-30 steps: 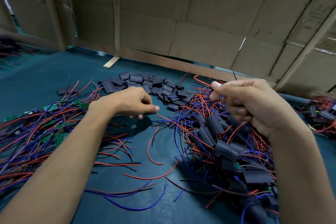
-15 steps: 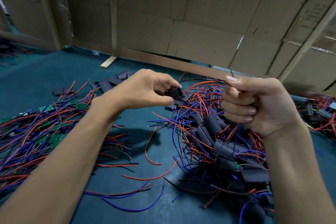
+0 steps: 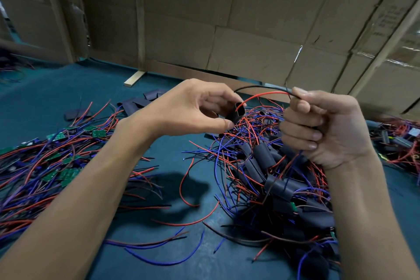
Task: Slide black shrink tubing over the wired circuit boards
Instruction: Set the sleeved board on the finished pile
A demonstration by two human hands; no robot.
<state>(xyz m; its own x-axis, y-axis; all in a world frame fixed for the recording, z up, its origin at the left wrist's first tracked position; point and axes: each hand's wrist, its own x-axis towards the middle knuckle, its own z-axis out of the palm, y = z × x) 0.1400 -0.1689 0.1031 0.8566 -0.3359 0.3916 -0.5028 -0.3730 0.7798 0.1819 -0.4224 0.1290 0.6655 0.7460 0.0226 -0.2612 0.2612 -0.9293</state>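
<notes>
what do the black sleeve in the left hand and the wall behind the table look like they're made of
Black sleeve, held by the left hand: looks like thin, matte, flexible plastic or rubber tubing; its open mouth is squashed to a rounded rectangle and shows a thin wall. A red wire enters it.

Wall: seems to be plain brown corrugated cardboard, dull and uncoated, with creases, seams and scuffs.

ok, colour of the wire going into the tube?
Red wire, entering the black tube; head view.

Bare boards left, sleeved pile right (tubing seemingly behind)
</notes>
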